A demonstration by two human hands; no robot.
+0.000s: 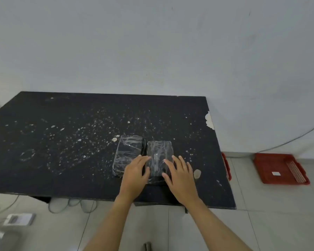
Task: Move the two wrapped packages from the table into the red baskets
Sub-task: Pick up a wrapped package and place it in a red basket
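Two bare forearms come in from the bottom edge of the view, with no sleeve, cuff or glove on either as far up as can be seen. The left hand (135, 175) and the right hand (179, 176) carry no ring, watch, strap or bracelet at the fingers or wrists, and no marks or tattoos show on the arms. Fingernails look short and plain, though the picture is too soft to say more, and nothing of the person above the forearms shows.
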